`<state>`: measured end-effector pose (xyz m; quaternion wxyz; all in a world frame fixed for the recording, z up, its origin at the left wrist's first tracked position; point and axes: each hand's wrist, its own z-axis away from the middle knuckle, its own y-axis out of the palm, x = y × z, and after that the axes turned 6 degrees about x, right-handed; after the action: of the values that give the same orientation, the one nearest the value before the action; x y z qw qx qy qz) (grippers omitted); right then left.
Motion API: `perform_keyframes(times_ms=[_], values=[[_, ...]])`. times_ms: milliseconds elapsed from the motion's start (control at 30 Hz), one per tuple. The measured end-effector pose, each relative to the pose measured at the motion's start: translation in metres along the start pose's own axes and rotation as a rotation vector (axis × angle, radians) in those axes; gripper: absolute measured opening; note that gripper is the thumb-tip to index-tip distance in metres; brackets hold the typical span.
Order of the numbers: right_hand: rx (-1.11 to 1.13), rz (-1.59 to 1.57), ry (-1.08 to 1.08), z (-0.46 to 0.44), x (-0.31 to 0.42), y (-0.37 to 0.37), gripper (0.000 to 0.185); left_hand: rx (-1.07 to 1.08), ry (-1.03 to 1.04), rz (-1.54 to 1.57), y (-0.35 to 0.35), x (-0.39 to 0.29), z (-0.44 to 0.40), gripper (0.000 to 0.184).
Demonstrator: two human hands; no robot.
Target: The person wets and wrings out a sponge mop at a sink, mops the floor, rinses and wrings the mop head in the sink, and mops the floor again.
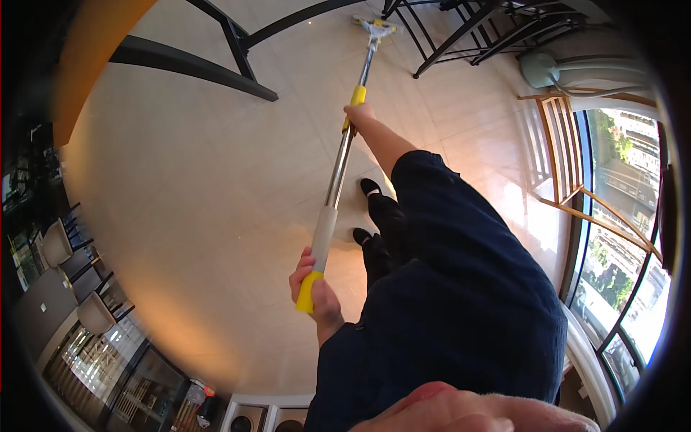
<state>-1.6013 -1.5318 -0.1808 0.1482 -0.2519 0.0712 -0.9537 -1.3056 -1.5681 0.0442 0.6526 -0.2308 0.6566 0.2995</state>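
Observation:
A long-handled mop (337,176) slants across the view, with a metal pole and yellow and grey grips. Its yellow and white head (376,29) rests on the floor at the far top, slightly blurred. My right hand (358,115) is wrapped round the upper yellow grip, arm stretched out. Lower down, my left hand (315,291) closes round the grey and yellow end of the handle. Both my feet, in black shoes (369,186), stand on the floor to the right of the pole.
Pale tiled floor (201,187) spreads around me. Black metal table legs (191,65) stand at upper left, and dark metal frames (461,39) near the mop head. A wooden chair (561,151) is by the window (619,216) on the right. Chairs (97,312) line the left.

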Motion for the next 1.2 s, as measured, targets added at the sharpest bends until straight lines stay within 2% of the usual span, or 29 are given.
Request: perform_keyframes(times_ms=[67, 133, 200, 233, 267, 333, 433, 467, 500, 533, 567, 600, 633, 700, 733, 767, 800, 833, 900, 933, 967, 1033, 1100, 1133, 1200], values=[[0.027, 0.067, -0.065, -0.005, -0.035, 0.004, 0.032, 0.045, 0.029, -0.054, -0.032, -0.013, 0.004, 0.020], [0.001, 0.116, -0.050, 0.035, -0.084, 0.041, 0.040, -0.053, 0.048, -0.166, -0.082, -0.049, 0.020, 0.018], [0.107, 0.092, 0.093, 0.107, -0.100, 0.059, 0.048, -0.128, 0.100, -0.166, -0.121, -0.098, 0.034, 0.018], [0.236, -0.029, 0.156, 0.136, -0.099, 0.063, 0.048, -0.134, 0.133, -0.163, -0.134, -0.115, 0.038, 0.019], [0.235, -0.030, 0.157, 0.146, -0.095, 0.061, 0.048, -0.132, 0.132, -0.164, -0.141, -0.121, 0.042, 0.019], [0.453, -0.131, 0.231, 0.152, -0.087, 0.060, 0.043, -0.197, 0.156, -0.077, -0.151, -0.123, 0.041, 0.020], [0.229, -0.076, 0.081, 0.107, -0.059, 0.044, 0.037, -0.183, 0.072, -0.072, -0.119, -0.081, 0.019, 0.020], [0.196, -0.036, 0.055, 0.072, -0.054, 0.033, 0.049, -0.117, 0.041, -0.021, -0.099, -0.060, 0.008, 0.020], [0.010, 0.014, -0.043, 0.019, -0.061, 0.031, 0.046, -0.103, -0.005, 0.002, -0.077, -0.036, -0.002, 0.021], [0.013, -0.016, -0.052, -0.001, -0.041, 0.007, 0.041, -0.032, 0.004, 0.056, -0.054, -0.015, -0.013, 0.020], [-0.004, 0.039, 0.029, -0.010, -0.016, -0.018, 0.037, -0.001, -0.035, 0.073, -0.029, -0.001, -0.024, 0.021], [0.035, -0.112, 0.049, -0.053, -0.017, -0.037, 0.032, 0.075, -0.013, 0.074, -0.008, 0.008, -0.034, 0.022], [0.081, -0.259, 0.071, -0.063, -0.014, -0.041, 0.028, 0.060, -0.014, 0.066, -0.005, 0.005, -0.038, 0.022], [0.086, -0.266, 0.038, -0.071, -0.022, -0.026, 0.024, 0.180, -0.006, 0.001, -0.003, -0.002, -0.042, 0.022], [0.077, -0.283, 0.013, -0.061, -0.030, -0.020, 0.021, 0.172, 0.022, -0.048, -0.019, -0.006, -0.039, 0.020], [0.182, -0.221, 0.035, -0.052, -0.051, -0.003, 0.020, 0.108, 0.025, -0.075, -0.042, -0.019, -0.032, 0.021], [0.072, -0.031, -0.011, -0.047, -0.085, 0.030, 0.022, 0.043, 0.041, -0.093, -0.067, -0.033, -0.023, 0.021], [0.044, 0.086, 0.015, 0.010, -0.088, 0.050, 0.027, -0.042, 0.068, -0.128, -0.095, -0.056, -0.013, 0.021], [0.211, 0.011, 0.125, 0.115, -0.105, 0.080, 0.052, -0.223, 0.073, -0.320, -0.139, -0.120, 0.014, 0.026], [0.252, 0.051, 0.108, 0.158, -0.115, 0.091, 0.056, -0.244, 0.130, -0.231, -0.157, -0.148, 0.030, 0.028], [0.368, -0.073, 0.178, 0.194, -0.123, 0.096, 0.051, -0.257, 0.188, -0.240, -0.176, -0.172, 0.048, 0.027], [0.662, -0.116, 0.334, 0.238, -0.121, 0.091, 0.045, -0.275, 0.257, -0.244, -0.202, -0.191, 0.078, 0.027], [0.709, -0.083, 0.318, 0.241, -0.123, 0.090, 0.044, -0.226, 0.242, -0.108, -0.216, -0.191, 0.103, 0.021], [0.746, -0.059, 0.309, 0.241, -0.123, 0.093, 0.042, -0.265, 0.206, -0.128, -0.208, -0.188, 0.107, 0.020], [0.591, -0.015, 0.154, 0.219, -0.121, 0.100, 0.042, -0.504, 0.208, -0.190, -0.190, -0.160, 0.110, 0.026]])
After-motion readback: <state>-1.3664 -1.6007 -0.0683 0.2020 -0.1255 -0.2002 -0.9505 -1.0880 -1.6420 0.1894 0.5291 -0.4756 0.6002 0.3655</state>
